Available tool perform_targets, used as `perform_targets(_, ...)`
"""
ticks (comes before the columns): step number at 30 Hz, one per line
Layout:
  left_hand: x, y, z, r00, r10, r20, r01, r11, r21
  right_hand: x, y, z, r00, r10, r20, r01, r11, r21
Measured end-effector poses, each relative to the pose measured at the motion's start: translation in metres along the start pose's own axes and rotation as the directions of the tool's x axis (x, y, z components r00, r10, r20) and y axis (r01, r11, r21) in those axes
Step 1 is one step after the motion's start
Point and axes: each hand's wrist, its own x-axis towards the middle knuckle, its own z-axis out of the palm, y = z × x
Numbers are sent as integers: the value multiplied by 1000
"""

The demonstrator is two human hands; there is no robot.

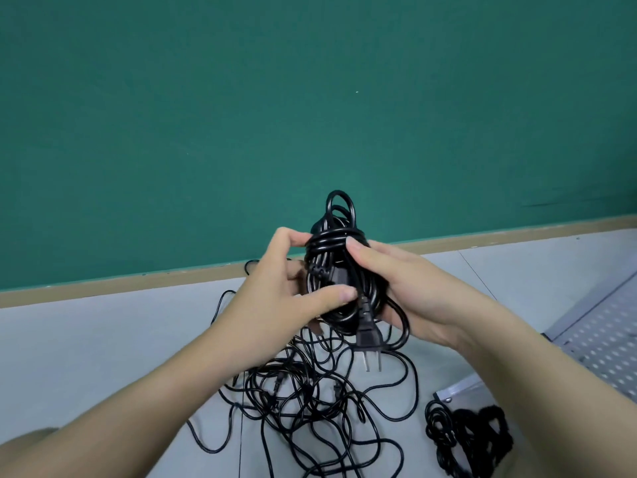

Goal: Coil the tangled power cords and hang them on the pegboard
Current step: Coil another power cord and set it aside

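Observation:
I hold a coiled black power cord in the air in front of me, its turns wrapped round the middle and one loop sticking up. My left hand grips the coil's left side, thumb across the front. My right hand grips its right side, a finger pressed on the wrapped turns. The cord's plug hangs below with its prongs pointing down. Beneath lies a tangled heap of black cords on the grey floor. The grey pegboard lies flat at the right.
A green wall with a tan baseboard rises behind the floor. At the lower right, beside the pegboard's corner, lie a small coiled black cord and a fuzzy black strap bundle.

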Motion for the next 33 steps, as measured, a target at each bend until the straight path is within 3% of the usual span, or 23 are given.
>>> perform_targets(3, 2, 3, -2, 998, -27, 55, 29, 999, -38, 2, 2, -6, 999, 34, -9, -34, 999, -22)
perform_targets(11, 16, -7, 16, 991, -130, 18, 132, 986, -107, 6, 1, -27, 984, 97, -149, -122, 977, -172)
perform_targets(20, 48, -67, 86, 927, -337, 165, 368, 902, -225, -12, 23, -107, 908, 286, -306, -394, 829, -397)
perform_targets(26, 49, -153, 143, 870, -414, 268, 477, 843, -247, -29, 100, -169, 868, 372, -330, -483, 787, -383)
perform_targets(33, 22, -265, 195, 763, -580, 287, 643, 725, -247, -43, 236, -204, 745, 449, -493, -606, 765, -219)
